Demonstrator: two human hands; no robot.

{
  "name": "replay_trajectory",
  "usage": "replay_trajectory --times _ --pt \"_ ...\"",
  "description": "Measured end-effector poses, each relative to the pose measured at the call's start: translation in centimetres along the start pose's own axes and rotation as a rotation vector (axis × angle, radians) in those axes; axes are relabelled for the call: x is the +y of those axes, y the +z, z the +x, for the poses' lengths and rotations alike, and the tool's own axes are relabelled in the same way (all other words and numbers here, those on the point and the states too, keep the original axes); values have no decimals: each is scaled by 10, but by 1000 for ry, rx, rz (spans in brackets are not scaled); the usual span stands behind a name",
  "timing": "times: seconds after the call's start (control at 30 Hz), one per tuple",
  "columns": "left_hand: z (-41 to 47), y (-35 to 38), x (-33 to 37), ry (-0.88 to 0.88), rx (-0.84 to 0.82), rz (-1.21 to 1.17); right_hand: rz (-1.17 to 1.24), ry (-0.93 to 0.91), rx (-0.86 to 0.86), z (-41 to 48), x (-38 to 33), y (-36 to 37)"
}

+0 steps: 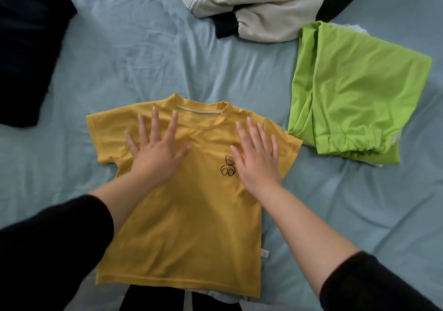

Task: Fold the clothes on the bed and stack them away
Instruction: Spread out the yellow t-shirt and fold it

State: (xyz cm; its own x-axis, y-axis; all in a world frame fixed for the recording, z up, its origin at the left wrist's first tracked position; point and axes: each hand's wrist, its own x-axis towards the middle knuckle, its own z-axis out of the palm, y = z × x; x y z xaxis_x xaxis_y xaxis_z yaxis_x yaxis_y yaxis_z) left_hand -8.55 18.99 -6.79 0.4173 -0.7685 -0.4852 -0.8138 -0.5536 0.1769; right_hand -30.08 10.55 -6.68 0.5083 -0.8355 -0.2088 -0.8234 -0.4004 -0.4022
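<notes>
Both hands, left hand (pixel 155 152) and right hand (pixel 257 157), press spread-fingered on yellow T-shirt (pixel 182 227).

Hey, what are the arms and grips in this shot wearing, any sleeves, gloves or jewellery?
Both arms wear plain black long sleeves. The left sleeve and right sleeve end partway up the forearms. The left grip and right grip are bare hands, with no gloves, rings or watch in view.

Bare sheet (pixel 148 54) is left open mid-bed, bounded by a folded green garment (pixel 354 95), a cream jacket (pixel 251 11) and, seemingly, a dark cushion (pixel 26 47).
</notes>
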Motion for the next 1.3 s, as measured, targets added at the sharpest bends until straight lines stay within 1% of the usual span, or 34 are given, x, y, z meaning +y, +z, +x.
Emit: replay_trajectory --times 0.1,0.17,0.23,0.27,0.33,0.4,0.47,0.53,0.6,0.67,0.73,0.8,0.83,0.9,0.93,1.0,1.07,1.13,1.2,1.23,1.27,1.3 --pt "35 -7 -35 13 -53 60 -84 32 -212 28 22 18" --pt "48 -6 -50 62 -104 109 -127 56 -291 37 36 25" --pt "51 -6 -54 84 -115 130 -157 58 -279 37 36 28" --pt "48 -7 -53 84 -95 133 -163 70 -258 36 31 27" --pt "37 -8 -47 103 0 141 -161 105 -185 28 17 22" --pt "13 -1 -38 206 111 173 -158 87 -100 12 -2 20" --pt "-21 19 -35 375 147 253 -166 -28 -89 -12 -21 29" --pt "-49 42 -50 487 111 338 -242 -175 -151 -38 -28 47" --pt "-53 50 -78 547 67 381 -333 -240 -232 -51 -17 56" --pt "-46 49 -97 586 69 383 -381 -193 -248 -53 -7 59" --pt "-47 48 -95 539 84 373 -372 -65 -207 -57 -13 61" --pt "-58 50 -83 483 91 320 -292 50 -151 -65 -35 66" --pt "-68 54 -82 518 72 306 -271 31 -149 -76 -46 70" --pt "-88 63 -93 679 29 358 -330 -131 -203 -110 -52 80" --pt "-95 66 -105 727 2 392 -379 -177 -253 -129 -48 81" --pt "-103 66 -125 710 -40 419 -441 -121 -284 -159 -36 79" --pt "-113 60 -133 642 -90 422 -460 -17 -272 -177 -35 72" --pt "-125 53 -130 574 -131 414 -456 11 -240 -187 -43 62" --pt "-145 47 -119 529 -165 372 -392 -62 -177 -203 -50 56" --pt "-156 47 -112 556 -177 303 -345 -126 -142 -214 -52 55" --pt "-168 51 -106 631 -179 237 -302 -182 -121 -224 -52 53" --pt "-178 57 -101 692 -220 171 -271 -218 -138 -234 -50 53"
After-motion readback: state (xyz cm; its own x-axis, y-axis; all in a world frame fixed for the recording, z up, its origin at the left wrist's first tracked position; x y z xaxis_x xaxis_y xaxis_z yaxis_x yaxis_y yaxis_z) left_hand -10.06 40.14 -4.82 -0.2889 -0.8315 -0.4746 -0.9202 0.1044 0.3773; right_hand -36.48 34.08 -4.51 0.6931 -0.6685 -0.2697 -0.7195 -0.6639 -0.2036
